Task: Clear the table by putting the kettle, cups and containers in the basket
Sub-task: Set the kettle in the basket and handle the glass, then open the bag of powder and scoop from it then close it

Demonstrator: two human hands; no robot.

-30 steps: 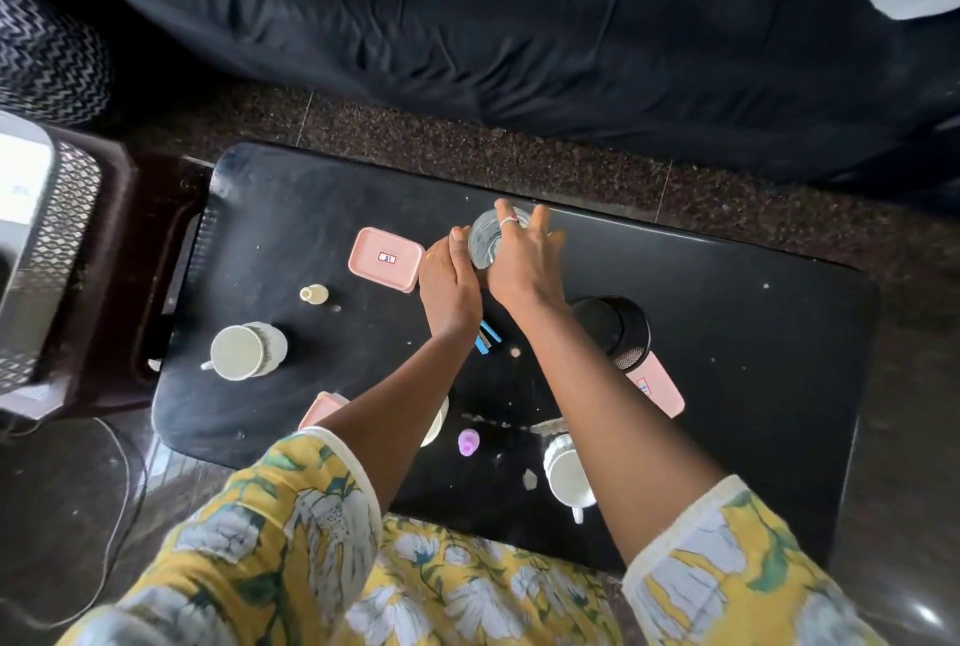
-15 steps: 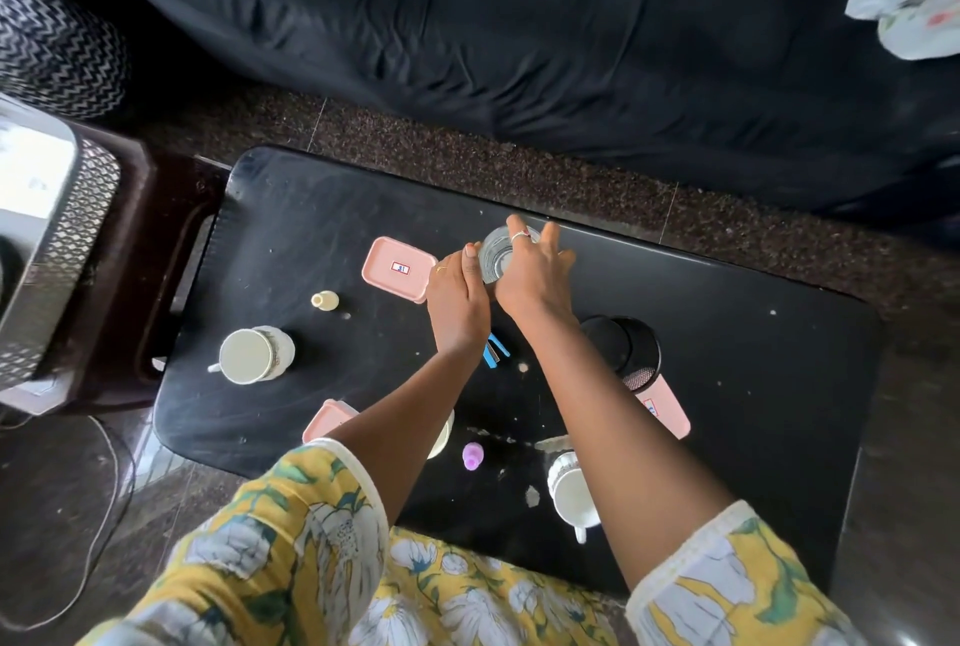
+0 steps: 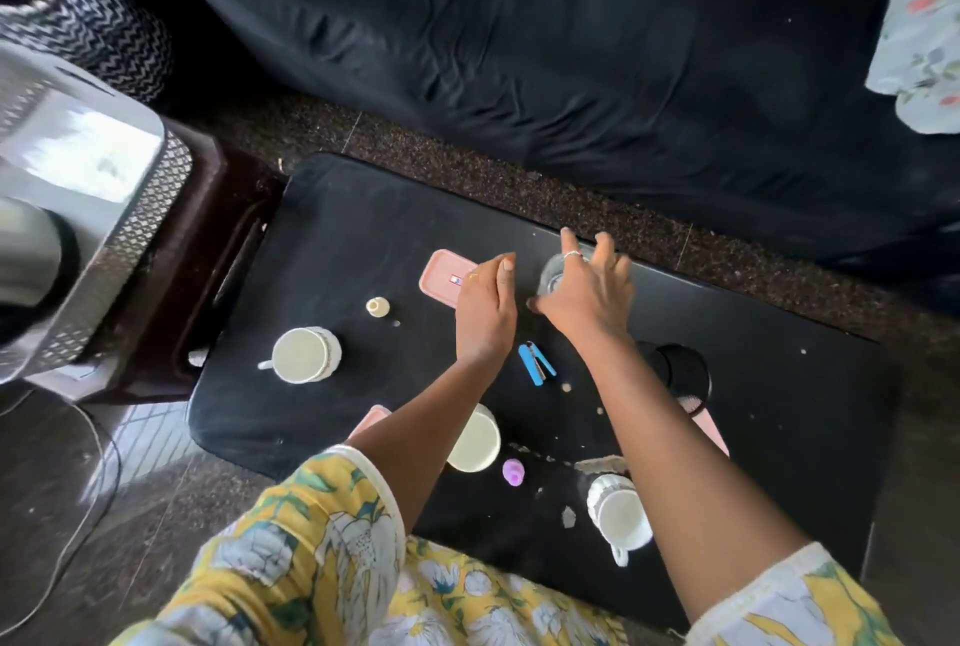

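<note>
Right hand [image 3: 587,300] has spread open over the glass [image 3: 551,276] — left hand [image 3: 485,310] drawn aside.

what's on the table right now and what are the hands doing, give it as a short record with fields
surface: black table
cups: three white cups, at left, under the left forearm, and near the front edge
pink lid: flat, partly under the left hand
clear glass: far side, under the right hand's fingers
left hand: open, over the lid
right hand: fingers spread over the glass, grip unclear
small items: blue clip, purple cap
basket: left of the table
</note>
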